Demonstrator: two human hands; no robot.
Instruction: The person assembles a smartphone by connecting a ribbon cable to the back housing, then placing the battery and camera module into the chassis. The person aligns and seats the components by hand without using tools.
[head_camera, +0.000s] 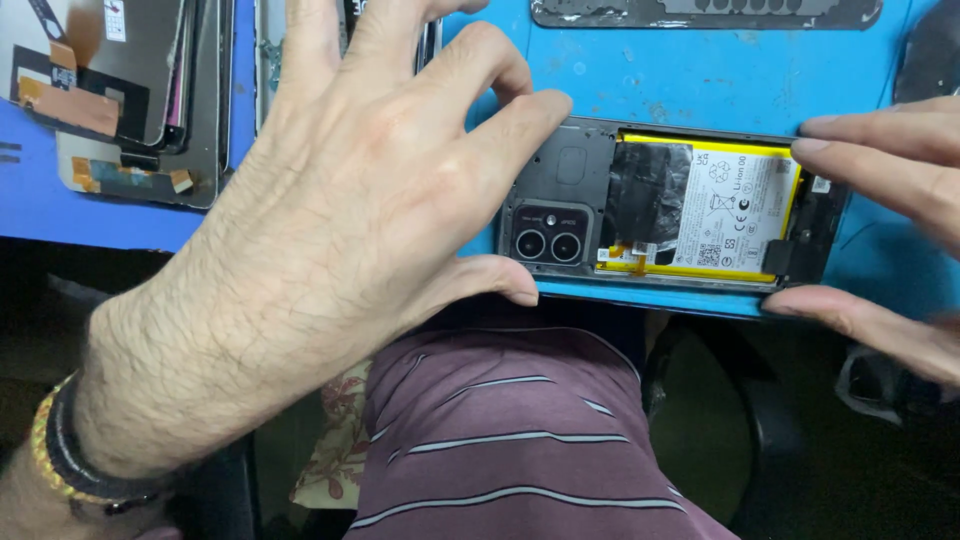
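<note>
An opened dark grey smartphone with its back cover off (668, 210), showing a yellow-edged white battery and twin camera lenses, lies flat at the near edge of a blue work mat (720, 70). The left hand (330, 220) grips its camera end between thumb and fingertips, while the right hand (890, 220) pinches the opposite end the same way. Spare phone screen panels (120, 90) are stacked well to the left.
</note>
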